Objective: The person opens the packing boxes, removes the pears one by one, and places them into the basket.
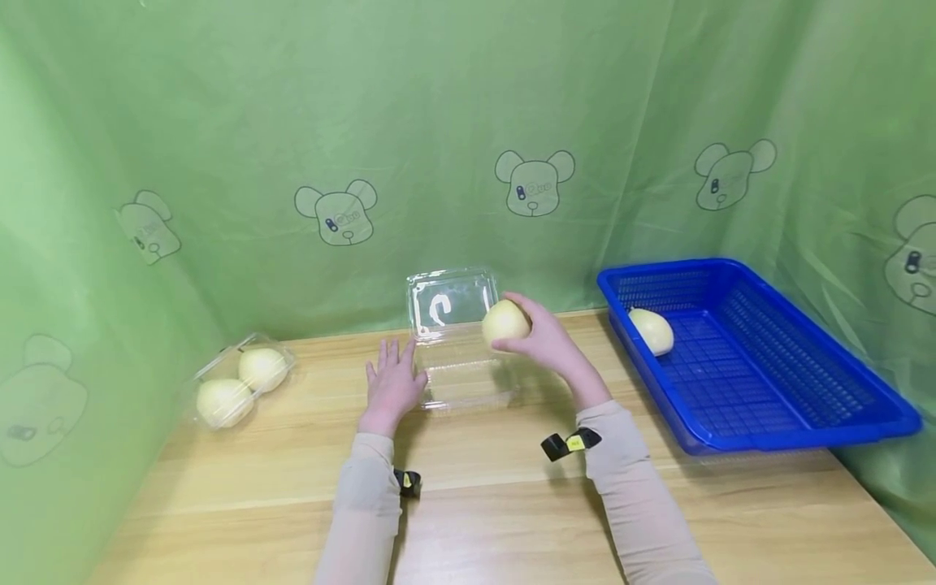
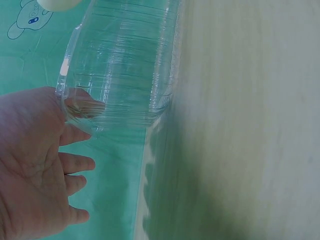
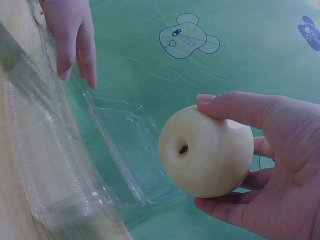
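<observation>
My right hand (image 1: 544, 337) grips a pale yellow pear (image 1: 504, 323) between thumb and fingers, raised over the right side of an open clear plastic clamshell box (image 1: 468, 370). The right wrist view shows the dark hollow at one end of this pear (image 3: 205, 150). My left hand (image 1: 395, 386) is at the box's left side with its fingers spread. In the left wrist view, the left thumb (image 2: 82, 102) shows through the clear wall near the rim, while the other fingers extend outside the box. The box's lid (image 1: 453, 301) stands raised at the back.
A second clear box (image 1: 281, 345) with two pears (image 1: 225, 402) sits on the table's left. At the right stands a blue plastic basket (image 1: 731, 443) with one pear (image 1: 652, 331) by its left wall. Green curtain (image 1: 439, 122) encloses the wooden table (image 1: 483, 520).
</observation>
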Demonstrator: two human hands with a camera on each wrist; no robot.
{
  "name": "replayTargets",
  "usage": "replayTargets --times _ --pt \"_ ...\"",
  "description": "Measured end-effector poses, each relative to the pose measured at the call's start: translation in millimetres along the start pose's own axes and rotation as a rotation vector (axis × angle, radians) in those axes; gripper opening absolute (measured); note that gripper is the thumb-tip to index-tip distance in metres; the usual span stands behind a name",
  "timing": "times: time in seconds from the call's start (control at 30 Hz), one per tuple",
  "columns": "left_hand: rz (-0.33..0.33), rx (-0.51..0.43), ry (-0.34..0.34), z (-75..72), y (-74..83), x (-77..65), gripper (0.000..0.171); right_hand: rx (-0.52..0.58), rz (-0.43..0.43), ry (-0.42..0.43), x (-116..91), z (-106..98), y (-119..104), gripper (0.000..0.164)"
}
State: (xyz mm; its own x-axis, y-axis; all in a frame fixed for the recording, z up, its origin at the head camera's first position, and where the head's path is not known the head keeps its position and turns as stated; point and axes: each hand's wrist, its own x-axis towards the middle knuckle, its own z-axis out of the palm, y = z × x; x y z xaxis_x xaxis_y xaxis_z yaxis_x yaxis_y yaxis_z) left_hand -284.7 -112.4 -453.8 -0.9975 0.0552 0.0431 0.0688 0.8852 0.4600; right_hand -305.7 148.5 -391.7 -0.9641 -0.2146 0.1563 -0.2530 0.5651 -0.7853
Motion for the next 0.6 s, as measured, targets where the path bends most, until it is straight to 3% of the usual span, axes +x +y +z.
replayTargets --times 0.6 --pt "0.012 0.005 0.005 3.0 -2.2 1.1 0.066 -0.062 0.005 0.043 -2.9 -30.7 1.1 0.092"
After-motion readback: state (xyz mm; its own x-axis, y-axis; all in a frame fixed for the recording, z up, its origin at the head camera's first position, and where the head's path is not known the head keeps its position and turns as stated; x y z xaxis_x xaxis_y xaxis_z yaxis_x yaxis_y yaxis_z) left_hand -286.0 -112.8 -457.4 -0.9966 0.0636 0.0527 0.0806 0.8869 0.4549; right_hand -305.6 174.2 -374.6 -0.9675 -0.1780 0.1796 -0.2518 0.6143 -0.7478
